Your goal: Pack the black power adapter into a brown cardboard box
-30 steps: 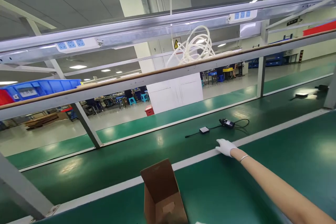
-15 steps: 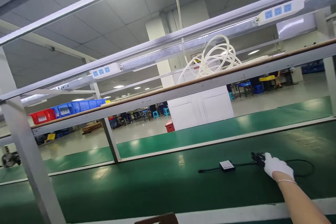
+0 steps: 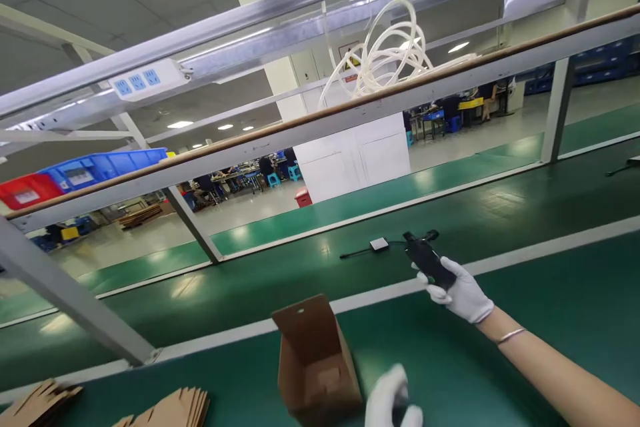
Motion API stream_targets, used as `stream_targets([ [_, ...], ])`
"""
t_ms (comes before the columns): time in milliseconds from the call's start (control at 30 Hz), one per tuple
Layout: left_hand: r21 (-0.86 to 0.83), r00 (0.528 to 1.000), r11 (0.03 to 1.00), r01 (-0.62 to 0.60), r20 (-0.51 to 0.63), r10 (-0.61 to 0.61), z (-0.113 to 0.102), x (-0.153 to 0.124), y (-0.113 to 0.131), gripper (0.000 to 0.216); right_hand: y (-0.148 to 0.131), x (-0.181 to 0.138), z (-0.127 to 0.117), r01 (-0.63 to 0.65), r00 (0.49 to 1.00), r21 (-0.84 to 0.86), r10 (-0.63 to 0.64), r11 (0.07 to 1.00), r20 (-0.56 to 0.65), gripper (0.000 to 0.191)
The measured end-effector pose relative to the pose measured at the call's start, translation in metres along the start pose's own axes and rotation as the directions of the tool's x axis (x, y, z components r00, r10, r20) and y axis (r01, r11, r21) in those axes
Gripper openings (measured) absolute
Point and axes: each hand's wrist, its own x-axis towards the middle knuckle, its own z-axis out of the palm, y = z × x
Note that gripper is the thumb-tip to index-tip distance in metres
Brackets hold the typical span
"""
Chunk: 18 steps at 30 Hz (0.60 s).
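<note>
My right hand (image 3: 463, 293) wears a white glove and reaches out toward 1 o'clock. Its fingers are curled around a black power adapter (image 3: 429, 261), and it holds it up just above the green belt (image 3: 250, 293). A thin black cable (image 3: 357, 253) runs from the adapter toward 9 o'clock. On that cable sits a small white box (image 3: 379, 244), lying flat on the belt. I see a thin bracelet (image 3: 510, 335) on my right wrist.

My left hand (image 3: 393, 403) is down at 6 o'clock, also in a white glove. Only part of it shows at the bottom edge, and it looks blurry, so I cannot tell if it is open or closed. It is just beside an open brown cardboard box (image 3: 315, 363), which stands upright with its flap up.

At 8 o'clock, flat cardboard pieces (image 3: 170, 408) lie in stacks on the green table. Up at 12 o'clock, a coil of white tube (image 3: 387, 53) rests on a shelf rail (image 3: 300, 130). At 10 o'clock, a blue bin (image 3: 100, 167) and a red bin (image 3: 25, 192) sit on the same shelf.
</note>
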Motion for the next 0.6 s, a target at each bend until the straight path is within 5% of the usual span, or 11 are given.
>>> stream_targets([
  [67, -0.152, 1.0, 0.988, -0.013, 0.012, 0.015, 0.029, -0.001, 0.017, 0.091, -0.006, -0.04, 0.042, -0.027, 0.969, 0.083, 0.005, 0.996, 0.245, 0.061],
  [100, -0.273, 0.999, 0.962, -0.006, 0.05, 0.02, 0.038, -0.001, 0.026, 0.101, -0.008, -0.057, 0.061, 0.0, 0.946, 0.002, 0.0, 1.0, 0.325, 0.06],
  [200, -0.528, 0.992, 0.842, -0.109, -0.113, 0.058, 0.044, -0.008, 0.046, 0.077, -0.007, -0.09, 0.101, 0.207, 0.881, -0.403, 0.009, 0.891, 0.473, 0.051],
  [367, -0.449, 0.886, 0.768, -0.456, -0.306, 0.347, 0.003, -0.052, 0.066, 0.055, 0.0, -0.074, 0.089, 0.454, 0.859, -0.769, 0.008, 0.45, 0.512, 0.028],
  [500, -0.385, 0.859, 0.781, -0.491, -0.362, 0.362, -0.026, -0.077, 0.083, 0.059, -0.026, -0.06, 0.073, 0.466, 0.86, -0.744, -0.048, 0.478, 0.508, 0.04],
  [600, -0.432, 0.891, 0.799, -0.418, -0.367, 0.268, -0.036, -0.085, 0.085, 0.069, -0.062, -0.079, 0.09, 0.669, 0.715, -0.623, -0.119, 0.406, 0.689, 0.039],
])
